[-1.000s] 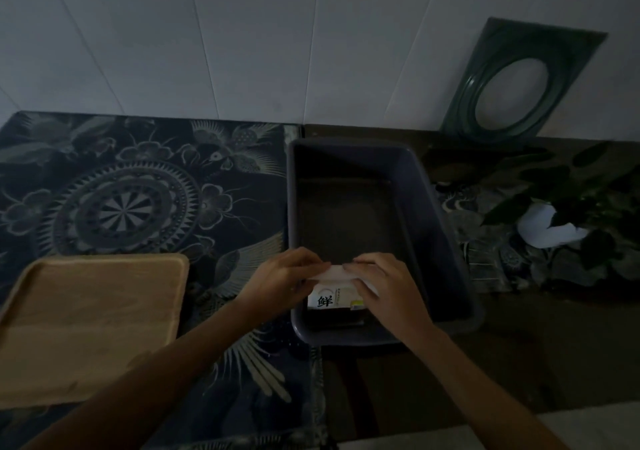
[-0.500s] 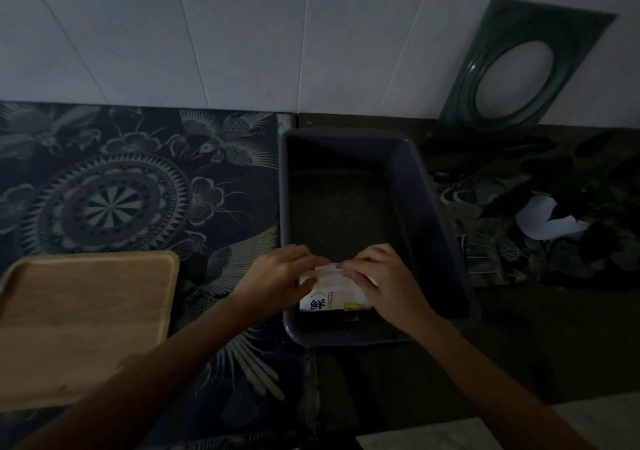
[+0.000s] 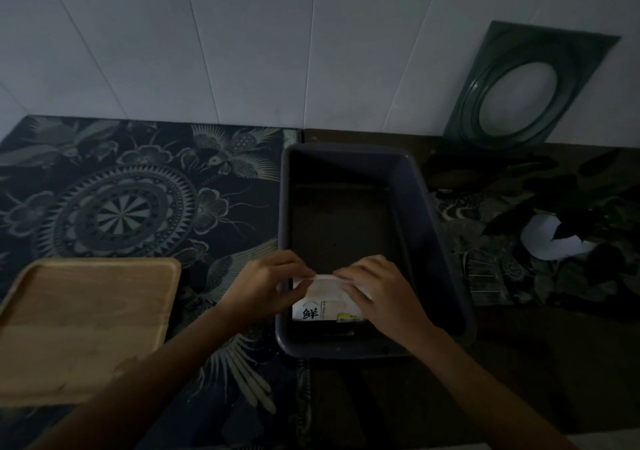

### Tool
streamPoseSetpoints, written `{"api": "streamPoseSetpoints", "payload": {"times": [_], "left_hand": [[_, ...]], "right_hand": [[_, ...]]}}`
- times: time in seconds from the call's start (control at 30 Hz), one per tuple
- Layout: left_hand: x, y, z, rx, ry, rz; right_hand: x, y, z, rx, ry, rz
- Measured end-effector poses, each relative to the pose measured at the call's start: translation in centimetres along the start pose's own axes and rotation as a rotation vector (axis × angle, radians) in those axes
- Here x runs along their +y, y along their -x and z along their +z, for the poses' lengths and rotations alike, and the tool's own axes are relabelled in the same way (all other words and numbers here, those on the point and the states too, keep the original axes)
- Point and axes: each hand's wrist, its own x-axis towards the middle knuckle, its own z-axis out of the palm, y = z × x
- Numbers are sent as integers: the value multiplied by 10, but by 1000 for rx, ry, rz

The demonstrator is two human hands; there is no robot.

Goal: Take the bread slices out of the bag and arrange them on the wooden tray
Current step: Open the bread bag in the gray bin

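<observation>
A white bread bag (image 3: 322, 305) with a black printed character stands at the near end of a dark grey plastic tub (image 3: 426, 207). My left hand (image 3: 266, 285) pinches the bag's top edge from the left. My right hand (image 3: 381, 292) pinches the same edge from the right and covers the bag's right side. The slices inside cannot be made out. The wooden tray (image 3: 86, 325) lies on the patterned cloth to the left of the tub, with nothing on it.
A dark floral cloth (image 3: 138, 189) covers the left of the counter. A green frame with an oval opening (image 3: 519, 92) leans on the white wall at back right. Dark plant leaves and a white scrap (image 3: 550, 241) lie right of the tub.
Both hands stay pinched on the bag's top edge in the tub. The view has shifted slightly; the bag's front panel shows a little more.
</observation>
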Motion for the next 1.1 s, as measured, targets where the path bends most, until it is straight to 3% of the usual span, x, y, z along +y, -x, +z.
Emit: {"api": "streamPoseSetpoints", "payload": {"times": [0.27,0.5,0.9,1.1], "left_hand": [[3,-19,-6,-65,76,-158],[-9,-37,-10,-183,261,-459],[-11,-63,-8,-24,189,-459],[-13,-65,-9,67,106,-430]], "right_hand": [[8,-12,-8,-48,-17,-4],[9,-17,-11,-29,-27,2],[4,-6,-19,92,107,-228],[4,20,-27,-46,139,-314]]}}
